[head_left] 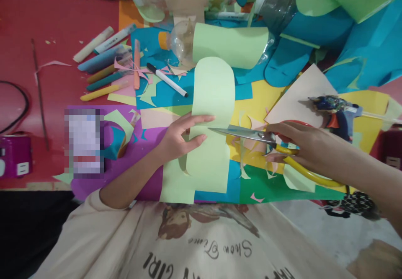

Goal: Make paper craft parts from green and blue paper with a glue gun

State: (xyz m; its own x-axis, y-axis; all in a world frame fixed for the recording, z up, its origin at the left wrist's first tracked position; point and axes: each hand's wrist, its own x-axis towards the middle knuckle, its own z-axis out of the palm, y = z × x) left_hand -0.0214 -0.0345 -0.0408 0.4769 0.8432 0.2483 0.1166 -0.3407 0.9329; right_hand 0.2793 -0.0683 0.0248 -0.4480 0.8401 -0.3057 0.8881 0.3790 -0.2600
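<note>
A light green paper strip (214,90) with a rounded top lies in front of me, a crease or edge crossing its middle. My left hand (184,134) grips it at the left side, thumb and index finger on its face, the other fingers mostly hidden. My right hand (295,138) is closed around scissors (251,134) with yellow and red handles. Their blades look nearly together, and the tips lie over the paper between my left thumb and index finger. Just beyond the strip lies a plastic bottle (182,42) with an orange cap, wrapped in green paper (230,45).
Several markers (103,67) lie at the left, and a black-and-white pen (168,81) is nearer the middle. A blurred phone (84,140) rests on purple paper (150,145). To the right is a glue gun (341,111). Paper scraps (245,168) are scattered about.
</note>
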